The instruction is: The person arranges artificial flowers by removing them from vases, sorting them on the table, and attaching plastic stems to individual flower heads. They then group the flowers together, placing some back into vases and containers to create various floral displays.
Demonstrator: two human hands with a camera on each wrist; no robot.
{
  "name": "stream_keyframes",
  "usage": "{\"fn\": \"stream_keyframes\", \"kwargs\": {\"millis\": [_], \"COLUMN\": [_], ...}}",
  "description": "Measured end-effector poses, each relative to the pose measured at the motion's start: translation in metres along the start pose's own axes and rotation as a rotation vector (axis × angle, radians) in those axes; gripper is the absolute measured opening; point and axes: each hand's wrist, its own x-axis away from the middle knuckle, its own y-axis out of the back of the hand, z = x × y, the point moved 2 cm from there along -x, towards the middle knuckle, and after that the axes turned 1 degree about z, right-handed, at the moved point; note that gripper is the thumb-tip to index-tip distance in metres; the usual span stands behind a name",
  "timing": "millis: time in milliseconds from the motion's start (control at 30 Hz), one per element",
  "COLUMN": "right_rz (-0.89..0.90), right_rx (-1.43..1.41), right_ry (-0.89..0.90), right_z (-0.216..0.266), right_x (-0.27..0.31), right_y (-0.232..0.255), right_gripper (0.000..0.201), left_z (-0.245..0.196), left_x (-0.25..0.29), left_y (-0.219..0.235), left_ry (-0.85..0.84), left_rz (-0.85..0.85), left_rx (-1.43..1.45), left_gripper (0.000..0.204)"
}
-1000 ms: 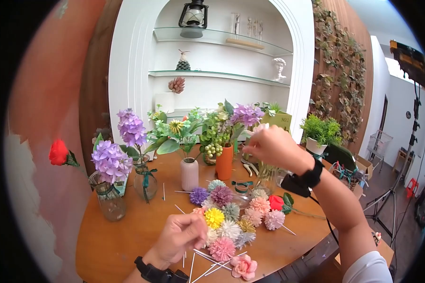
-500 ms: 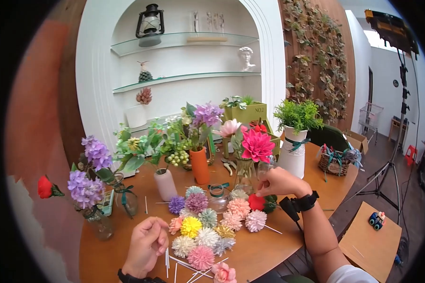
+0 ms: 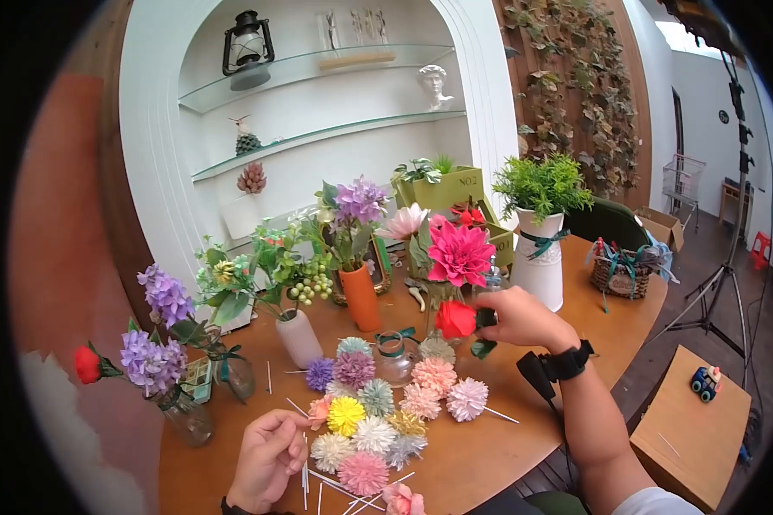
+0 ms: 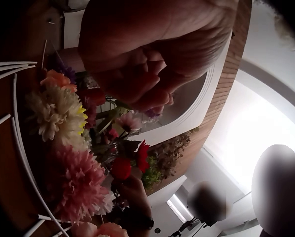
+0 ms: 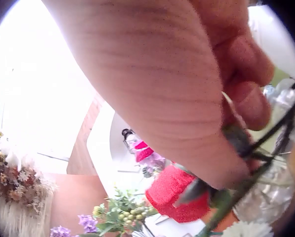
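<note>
In the head view my right hand [image 3: 524, 319] pinches a red rose [image 3: 455, 319] just below its bloom, over the right part of the table. The right wrist view shows its green stem [image 5: 236, 200] and leaves running past the thumb and fingertips. Beside the rose, a large pink flower [image 3: 461, 251] stands in a glass vase [image 3: 443, 300]. My left hand [image 3: 268, 459], loosely curled with nothing visible in it, hovers at the near left of the pompom flowers. A yellow pompom flower [image 3: 346, 415] and a cream one [image 3: 332, 451] are close to its fingers.
White sticks [image 3: 319, 493] lie at the near edge. A small glass jar [image 3: 394, 360] stands behind the pompoms. Behind are an orange vase [image 3: 360, 298], a pale pink vase [image 3: 298, 338] and a white vase [image 3: 538, 275]. Two glass jars with purple flowers [image 3: 153, 360] stand left.
My right hand came down from the back of the table to the red rose, took hold of it and lifted it. The left hand stays near the pompoms while the head view shifts right.
</note>
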Motion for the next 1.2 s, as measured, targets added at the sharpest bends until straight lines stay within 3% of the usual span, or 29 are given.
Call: {"fn": "stream_keyframes", "kwargs": {"millis": [33,100,167,200,233,300,333,400,433,533,567,633,667,733,833,867,933,967,1033,1100,1200], "right_rz": [-0.184,-0.179,-0.534,-0.678,-0.956,-1.110,-1.109,-1.065,-1.063,-0.698,-0.517,-0.323,-0.288,-0.053,0.105,0.127,0.133,0.124,0.117,0.180,0.221], "right_rx": [-0.147,-0.186,-0.343,-0.301,-0.168,-0.681,-0.688,-1.215,-1.225,-1.797,-1.871,-1.979,-2.008,-1.968,-1.895,-1.861,-1.827,-1.782,-1.795,-1.681,-1.786], "right_ry": [0.069,0.042,0.353,0.439,0.584,0.443,0.448,0.348,0.349,0.234,0.258,0.191,0.201,0.089,0.000,-0.025,-0.075,-0.130,-0.131,-0.042,0.009], "right_z": [0.007,0.040,0.058,0.058,0.064,0.054,0.053,0.054,0.053,0.052,0.053,0.066,0.072,0.084,0.093,0.095,0.099,0.100,0.103,0.104,0.109], "right_x": [0.001,0.004,0.013,0.018,0.026,0.028,0.030,0.037,0.037,0.024,0.019,0.016,0.016,0.016,0.018,0.018,0.018,0.019,0.020,0.022,0.022], "right_y": [0.006,0.022,0.026,0.026,0.032,0.007,0.009,0.022,0.025,0.014,0.008,-0.006,-0.010,-0.022,-0.036,-0.038,-0.042,-0.044,-0.044,-0.046,-0.049], "right_gripper": [0.035,0.034,0.038,0.041,0.037,0.033,0.033,0.030,0.030,0.041,0.041,0.040,0.040,0.040,0.040,0.039,0.038,0.036,0.032,0.035,0.032], "left_z": [0.000,0.002,0.003,0.002,0.002,0.002,0.003,0.002,0.003,0.003,0.004,-0.001,-0.002,-0.004,0.002,0.006,0.012,0.010,0.006,0.010,0.006], "left_x": [0.000,-0.001,0.000,0.000,0.001,0.002,0.002,0.003,0.002,0.002,0.002,0.005,0.006,0.010,0.014,0.012,0.011,0.012,0.014,0.013,0.015], "left_y": [0.000,-0.001,0.002,0.000,-0.001,-0.001,-0.003,-0.004,-0.005,-0.005,-0.004,-0.012,-0.015,-0.016,-0.018,-0.018,-0.019,-0.020,-0.023,-0.016,-0.019], "left_ry": [-0.009,-0.002,-0.009,-0.006,-0.003,-0.016,-0.034,-0.045,-0.046,-0.071,-0.052,0.010,0.020,0.083,0.191,0.190,-0.070,-0.070,0.099,0.105,0.052], "left_rz": [-0.008,0.001,0.006,0.016,0.024,0.028,0.025,0.029,0.021,0.103,0.106,0.080,0.148,0.322,0.546,0.530,0.594,0.583,0.537,0.545,0.529], "left_rx": [-0.005,-0.002,0.009,0.008,0.008,0.005,0.014,0.031,0.027,-0.053,-0.095,-0.179,-0.229,-0.331,-0.230,-0.234,-0.358,-0.361,-0.330,-0.348,-0.302], "left_gripper": [0.015,0.014,0.014,0.015,0.016,0.017,0.017,0.018,0.018,0.024,0.030,0.036,0.035,0.032,0.035,0.035,0.039,0.039,0.039,0.037,0.030]}}
